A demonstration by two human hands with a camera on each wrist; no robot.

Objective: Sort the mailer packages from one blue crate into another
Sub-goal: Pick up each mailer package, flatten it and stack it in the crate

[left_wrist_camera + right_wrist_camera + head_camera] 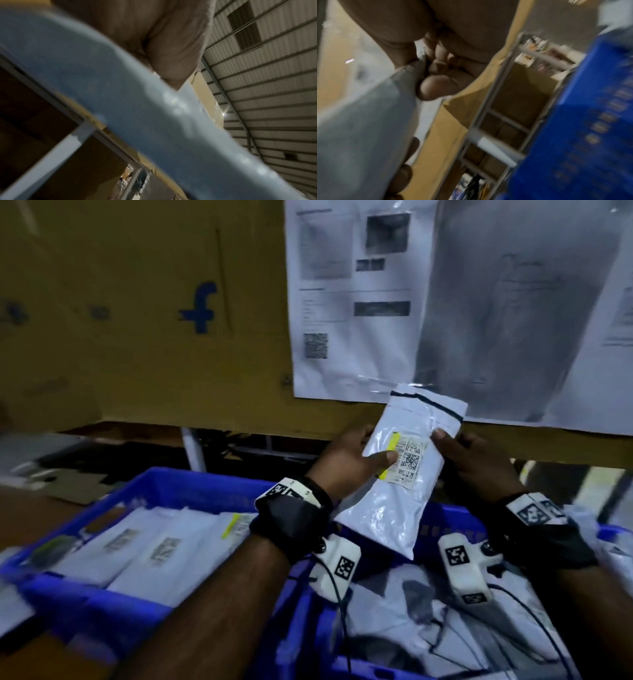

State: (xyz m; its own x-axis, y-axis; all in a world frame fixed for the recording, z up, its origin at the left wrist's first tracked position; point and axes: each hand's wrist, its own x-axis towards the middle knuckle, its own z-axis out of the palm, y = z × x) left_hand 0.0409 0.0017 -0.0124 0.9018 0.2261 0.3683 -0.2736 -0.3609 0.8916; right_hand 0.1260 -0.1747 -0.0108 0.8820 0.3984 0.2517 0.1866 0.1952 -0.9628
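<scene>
Left blue crate (68, 594): near-left, white mailers laid flat in rows. Right blue crate (455, 518): near-right, loose pile of mailers.

Held mailer package (404, 474): raised above the right crate, between both hands, label up. Left hand (346, 457) grip clamped on its left edge, thumb on the label (407, 457). Right hand (479, 463) grip clamped on the right edge.

Handling, judged: light, soft, glossy film, likely slippery; pinch the edges near mid-length.

Looks: white, wrinkled, dark seal strip at far end, barcode label with yellow stripe.
</scene>
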